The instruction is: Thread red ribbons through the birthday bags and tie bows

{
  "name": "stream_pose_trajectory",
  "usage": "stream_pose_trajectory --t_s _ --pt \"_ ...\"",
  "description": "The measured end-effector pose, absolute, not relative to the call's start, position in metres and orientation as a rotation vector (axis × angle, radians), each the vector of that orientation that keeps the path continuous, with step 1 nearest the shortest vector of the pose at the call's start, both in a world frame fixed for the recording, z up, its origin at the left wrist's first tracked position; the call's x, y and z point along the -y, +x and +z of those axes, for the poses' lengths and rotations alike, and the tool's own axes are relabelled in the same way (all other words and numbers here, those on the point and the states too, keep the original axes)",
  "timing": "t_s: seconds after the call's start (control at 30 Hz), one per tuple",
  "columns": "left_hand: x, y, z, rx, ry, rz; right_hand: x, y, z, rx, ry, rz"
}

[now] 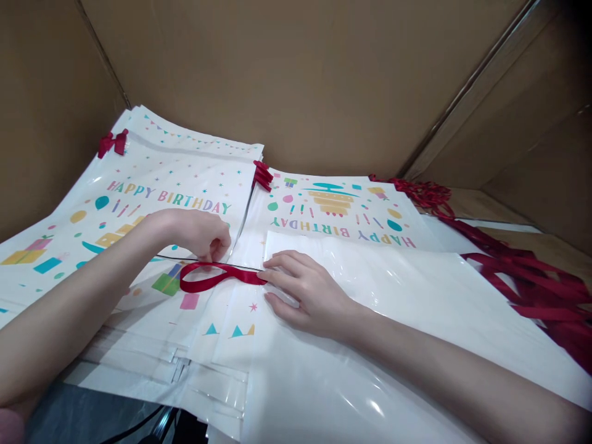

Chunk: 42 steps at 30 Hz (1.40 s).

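A red ribbon loop (202,285) lies across the printed white bags, its right end under the fingertips of my right hand (308,293). That hand rests palm down on a plain white bag (393,308), fingers apart. Just above the loop is my left hand (203,237), its fingers curled in; what they hold, if anything, is hidden. A thin dark cord (171,258) runs beneath my left hand toward my right fingertips. Under my left forearm lies a stack of "HAPPY BIRTHDAY" bags (185,169).
Small red bows (112,143) sit on the left stack's edge, with more red ribbon (263,176) at its right corner. Upside-down printed bags (296,209) lie behind my right hand. Long red ribbons (531,290) spread at the right. Cardboard walls (287,80) enclose the back and sides.
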State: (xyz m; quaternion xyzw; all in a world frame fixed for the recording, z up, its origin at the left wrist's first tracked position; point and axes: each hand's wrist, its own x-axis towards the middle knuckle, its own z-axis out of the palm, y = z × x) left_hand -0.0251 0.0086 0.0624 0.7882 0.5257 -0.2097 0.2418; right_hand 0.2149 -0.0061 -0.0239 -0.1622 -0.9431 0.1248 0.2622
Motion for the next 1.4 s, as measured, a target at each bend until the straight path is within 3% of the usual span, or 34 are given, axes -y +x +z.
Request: stream_pose_trajectory --t_s 0.23,0.7,1.07,1.4 --pt "-0.011 -0.028 0.060 -1.416 2.114 -0.582 0.007 0.214 -0.021 2.538 -0.494 0.375" --pt "-0.002 0.009 0.042 -1.147 2.341 -0.050 0.008 0.213 -0.020 2.556 -0.508 0.388" --pt "-0.011 -0.028 0.060 -1.392 2.105 -0.554 0.008 0.214 -0.021 2.550 -0.526 0.413" --pt "-0.013 -0.032 0.063 -1.444 2.035 -0.597 0.007 0.214 -0.020 2.549 -0.533 0.436"
